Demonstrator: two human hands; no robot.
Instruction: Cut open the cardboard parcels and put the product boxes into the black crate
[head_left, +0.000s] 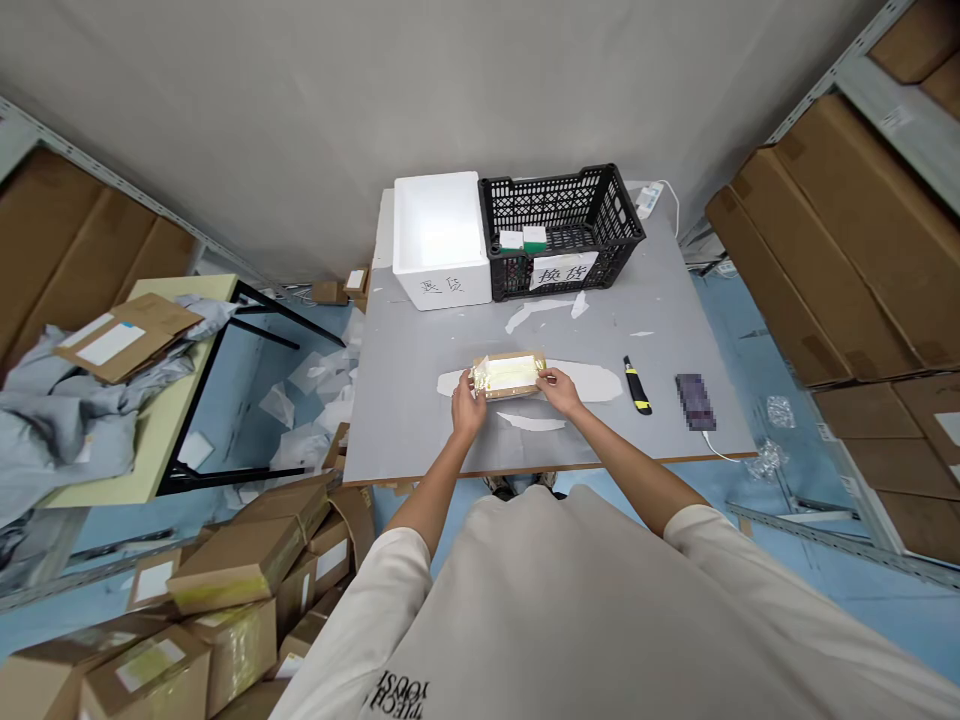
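Observation:
A small cardboard box (510, 372), covered with a white label and shiny tape, is between my two hands near the middle of the table. My left hand (469, 405) grips its left end, fingers closed around the near corner. At the right end, my right hand (559, 388) pinches the box's edge. Under and beside the box lies a torn white paper patch (592, 382) on the grey tabletop. To the right of my right hand rests a black and yellow utility knife (637, 386). The underside of the box is hidden.
A white foam box (442, 285) and a black plastic crate (622, 240) stand at the table's back; the crate holds small green-and-white boxes (534, 238). A phone (696, 402) with a cable lies right. Cardboard boxes (232, 560) pile up at left; stacked cartons (847, 240) fill the right shelf.

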